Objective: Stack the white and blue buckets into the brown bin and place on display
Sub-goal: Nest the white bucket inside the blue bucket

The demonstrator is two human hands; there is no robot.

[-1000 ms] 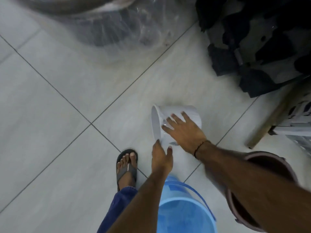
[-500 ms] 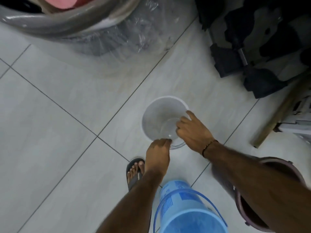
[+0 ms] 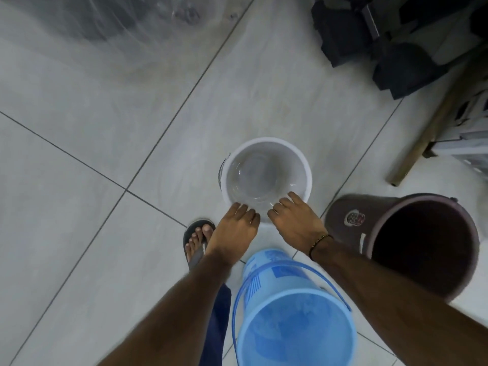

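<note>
Head view: both hands, left hand [image 3: 233, 231] and right hand [image 3: 295, 223], curl fingers over the near rim of the round, smooth white bucket [image 3: 266, 149] upright on glossy tiled floor [image 3: 105, 128].

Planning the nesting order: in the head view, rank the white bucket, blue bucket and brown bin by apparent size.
1. blue bucket, though it is nearest the camera, so its lead is unsure.
2. brown bin, partly hidden by the right arm; it could match the blue one.
3. white bucket, clearly smallest.
</note>
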